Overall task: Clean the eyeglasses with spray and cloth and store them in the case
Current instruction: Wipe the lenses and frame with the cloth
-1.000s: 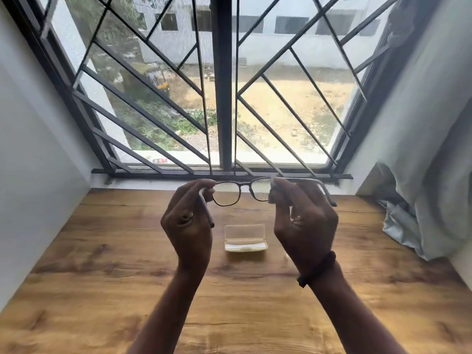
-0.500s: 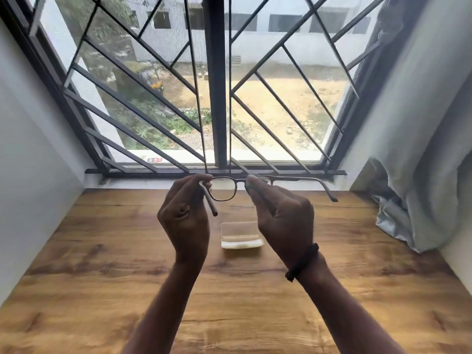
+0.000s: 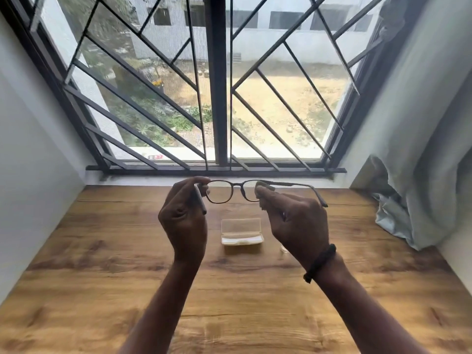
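Dark-framed eyeglasses (image 3: 221, 191) are held up above the wooden table (image 3: 102, 264), arms unfolded. My left hand (image 3: 184, 221) pinches the frame's left corner, with the left arm running down past its fingers. My right hand (image 3: 296, 226) presses a small pale cloth (image 3: 263, 188) against the right lens, hiding most of that lens. An open clear eyeglass case (image 3: 241, 232) lies on the table below and between the hands. A small clear object (image 3: 283, 249), perhaps the spray bottle, peeks out under the right wrist, mostly hidden.
A barred window (image 3: 217, 98) rises behind the table's far edge. White walls close in on the left and right. A grey curtain (image 3: 419, 187) hangs and bunches on the table's right side.
My right hand with the cloth slid left over the right lens, then back to the right. The view has tilted slightly. My left hand has kept its hold.
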`<state>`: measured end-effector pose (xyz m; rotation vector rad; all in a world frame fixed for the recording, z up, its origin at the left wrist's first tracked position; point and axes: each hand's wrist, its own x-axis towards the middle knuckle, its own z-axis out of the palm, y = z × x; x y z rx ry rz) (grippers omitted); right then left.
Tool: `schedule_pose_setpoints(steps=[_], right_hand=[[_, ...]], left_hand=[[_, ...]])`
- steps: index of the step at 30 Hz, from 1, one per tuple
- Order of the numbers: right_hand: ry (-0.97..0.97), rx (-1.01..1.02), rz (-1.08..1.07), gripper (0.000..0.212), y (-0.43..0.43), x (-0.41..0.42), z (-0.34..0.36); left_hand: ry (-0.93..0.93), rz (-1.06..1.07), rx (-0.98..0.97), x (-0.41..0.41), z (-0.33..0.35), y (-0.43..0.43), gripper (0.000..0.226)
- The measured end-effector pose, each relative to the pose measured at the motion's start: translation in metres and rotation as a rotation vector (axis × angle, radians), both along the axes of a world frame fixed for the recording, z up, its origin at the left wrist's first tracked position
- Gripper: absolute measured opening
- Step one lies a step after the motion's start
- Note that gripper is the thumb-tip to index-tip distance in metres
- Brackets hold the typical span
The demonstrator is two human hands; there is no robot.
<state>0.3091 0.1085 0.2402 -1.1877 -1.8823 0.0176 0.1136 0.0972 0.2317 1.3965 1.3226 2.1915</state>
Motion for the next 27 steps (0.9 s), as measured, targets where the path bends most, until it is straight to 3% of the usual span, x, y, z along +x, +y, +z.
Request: schedule_pose_setpoints(steps=[5, 10, 17, 23, 27], right_hand=[[0.104, 0.038, -0.059, 0.024, 0.000, -0.010, 0.003], [0.158, -0.013, 0.040, 0.024, -0.001, -0.017, 0.004], [0.062, -0.067, 0.113, 0.024, -0.004, -0.005, 0.002], [0.003, -0.030, 0.002, 0.024, -0.004, 0.005, 0.000], [0.084, 0.008, -0.058, 0.023, -0.003, -0.003, 0.005]], left_hand=[[-0.015, -0.018, 0.017, 0.000, 0.000, 0.002, 0.042], [0.021, -0.002, 0.033, 0.002, 0.005, -0.001, 0.025], [-0.019, -0.005, 0.014, -0.003, 0.001, -0.001, 0.028], [-0.016, -0.026, -0.013, -0.002, -0.002, -0.002, 0.028], [-0.025, -0.085, 0.006, 0.001, -0.004, -0.001, 0.044]])
